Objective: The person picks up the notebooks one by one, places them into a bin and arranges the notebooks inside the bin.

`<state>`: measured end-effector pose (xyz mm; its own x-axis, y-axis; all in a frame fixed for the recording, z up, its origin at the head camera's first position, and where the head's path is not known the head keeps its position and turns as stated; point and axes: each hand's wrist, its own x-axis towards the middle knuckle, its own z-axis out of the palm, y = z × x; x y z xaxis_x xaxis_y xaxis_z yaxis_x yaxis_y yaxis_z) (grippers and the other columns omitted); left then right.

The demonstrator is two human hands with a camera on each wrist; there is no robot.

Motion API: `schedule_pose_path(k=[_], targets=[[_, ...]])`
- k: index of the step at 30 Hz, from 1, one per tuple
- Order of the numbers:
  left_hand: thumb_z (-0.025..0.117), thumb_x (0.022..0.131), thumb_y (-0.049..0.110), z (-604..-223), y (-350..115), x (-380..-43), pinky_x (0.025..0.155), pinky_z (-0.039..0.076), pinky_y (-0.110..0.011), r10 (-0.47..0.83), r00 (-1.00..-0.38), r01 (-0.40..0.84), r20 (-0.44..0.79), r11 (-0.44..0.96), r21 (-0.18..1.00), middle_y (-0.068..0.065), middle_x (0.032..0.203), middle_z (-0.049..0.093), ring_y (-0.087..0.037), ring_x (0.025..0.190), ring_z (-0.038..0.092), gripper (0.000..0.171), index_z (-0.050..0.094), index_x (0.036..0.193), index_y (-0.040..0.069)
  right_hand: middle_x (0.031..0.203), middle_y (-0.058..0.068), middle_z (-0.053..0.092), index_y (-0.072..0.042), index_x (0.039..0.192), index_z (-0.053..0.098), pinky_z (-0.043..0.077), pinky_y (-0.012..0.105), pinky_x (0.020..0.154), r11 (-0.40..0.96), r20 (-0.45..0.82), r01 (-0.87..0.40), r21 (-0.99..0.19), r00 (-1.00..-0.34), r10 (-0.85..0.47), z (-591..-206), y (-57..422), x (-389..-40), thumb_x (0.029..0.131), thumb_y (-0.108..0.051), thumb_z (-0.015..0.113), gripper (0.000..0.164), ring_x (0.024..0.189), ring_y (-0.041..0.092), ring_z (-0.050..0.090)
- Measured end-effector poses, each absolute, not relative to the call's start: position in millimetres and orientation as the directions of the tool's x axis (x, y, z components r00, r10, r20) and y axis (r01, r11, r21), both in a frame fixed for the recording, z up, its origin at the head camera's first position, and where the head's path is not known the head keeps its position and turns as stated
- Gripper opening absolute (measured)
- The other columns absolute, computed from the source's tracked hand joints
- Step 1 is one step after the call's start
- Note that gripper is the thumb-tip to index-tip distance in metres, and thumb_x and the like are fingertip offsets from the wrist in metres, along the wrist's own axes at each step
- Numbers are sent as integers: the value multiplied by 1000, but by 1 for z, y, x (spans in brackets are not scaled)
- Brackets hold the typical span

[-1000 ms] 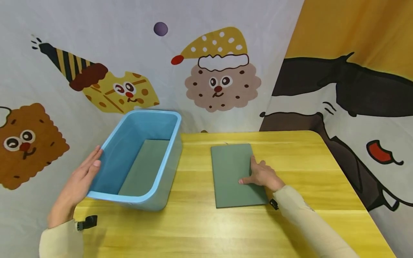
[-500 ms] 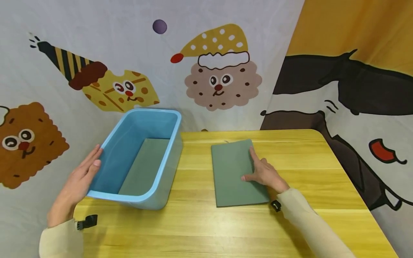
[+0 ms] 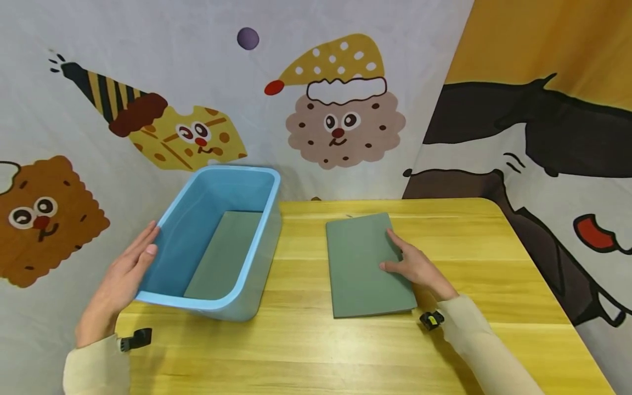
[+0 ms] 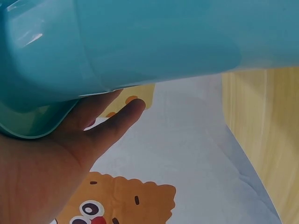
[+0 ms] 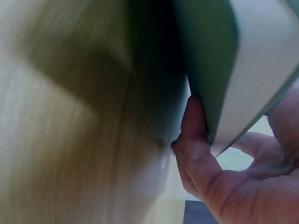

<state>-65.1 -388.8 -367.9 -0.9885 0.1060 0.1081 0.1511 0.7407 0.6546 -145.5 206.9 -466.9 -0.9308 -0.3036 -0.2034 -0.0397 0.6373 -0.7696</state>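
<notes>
A green notebook [image 3: 360, 269] lies on the wooden table, its right side tipped up slightly. My right hand [image 3: 419, 270] pinches that side, thumb on the cover and fingers tucked below. In the right wrist view, fingers [image 5: 194, 126] press under the lower cover, and the thick block of white pages [image 5: 254, 60] shows between the covers. My left hand [image 3: 118, 280] rests its nearly straight fingers against the left rim of a light blue plastic bin [image 3: 270, 236]. A flat green item like the notebook [image 3: 224, 258] lies on the bin's floor.
The yellow wooden table [image 3: 306, 351] ends at a rounded far right corner. Behind and to the left hangs a white cloth [image 3: 197, 55] with cartoon food prints. The bin stands at the table's left side, close to the cloth.
My right hand has drawn back slightly to the right, its fingers going under the notebook's right edge, which has risen a little. My left hand and the bin stay in place.
</notes>
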Motion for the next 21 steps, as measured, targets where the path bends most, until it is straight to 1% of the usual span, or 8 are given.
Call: schedule_pose_path(k=[2,8,14,15,17,18,19,21], targets=[[31,115,26,-368,-388,-65,112,2,-81,108,-988,155,111,738,657,-10,174,8,-54,154,8,55,17,167,14,167,31,15,-11,167,16,37,67,110,620,-215,-20,-784,-929,-302,-465,209,-144,100,-26,72,89,148,55,24],[31,115,26,-367,-387,-65,113,2,-79,115,-986,165,119,734,659,-8,174,7,-52,154,6,55,17,167,13,163,31,26,-8,164,30,54,50,94,551,-190,-27,-834,-923,-334,-459,218,-141,104,-20,64,69,130,48,54],[31,115,26,-366,-386,-65,113,1,-80,111,-987,159,114,736,658,-10,174,7,-54,153,7,56,16,167,13,165,22,32,-6,162,35,41,59,109,540,-124,-114,-834,-914,-385,-453,224,-140,106,-23,62,64,145,43,38],[31,115,26,-366,-386,-65,113,1,-80,110,-987,158,114,737,657,-11,173,7,-54,153,7,56,16,167,13,165,20,33,-7,162,36,42,56,107,541,-122,-116,-833,-915,-384,-452,224,-140,106,-23,62,64,138,42,47],[31,115,27,-366,-386,-65,112,2,-80,108,-988,156,114,740,654,-10,173,7,-54,153,7,56,17,167,13,158,19,45,-10,162,36,54,47,87,533,-136,-89,-841,-920,-368,-451,224,-139,106,-24,62,64,99,34,66],[31,115,27,-366,-385,-65,112,2,-80,107,-988,156,114,740,654,-9,174,7,-54,153,7,56,17,167,13,144,19,58,-13,163,36,54,39,73,527,-151,-66,-847,-921,-358,-450,224,-139,106,-24,63,64,76,27,64],[31,115,27,-365,-385,-65,112,2,-80,107,-988,156,114,742,653,-9,174,7,-54,154,8,56,17,167,13,130,18,65,-14,163,35,49,33,60,518,-160,-48,-854,-923,-349,-449,223,-138,105,-24,63,65,58,20,54],[31,115,27,-365,-385,-65,112,2,-80,108,-988,156,113,742,652,-8,174,7,-53,154,7,56,17,167,13,92,9,67,-18,163,35,36,27,45,489,-178,-4,-872,-929,-326,-446,222,-137,105,-24,64,65,42,12,30]])
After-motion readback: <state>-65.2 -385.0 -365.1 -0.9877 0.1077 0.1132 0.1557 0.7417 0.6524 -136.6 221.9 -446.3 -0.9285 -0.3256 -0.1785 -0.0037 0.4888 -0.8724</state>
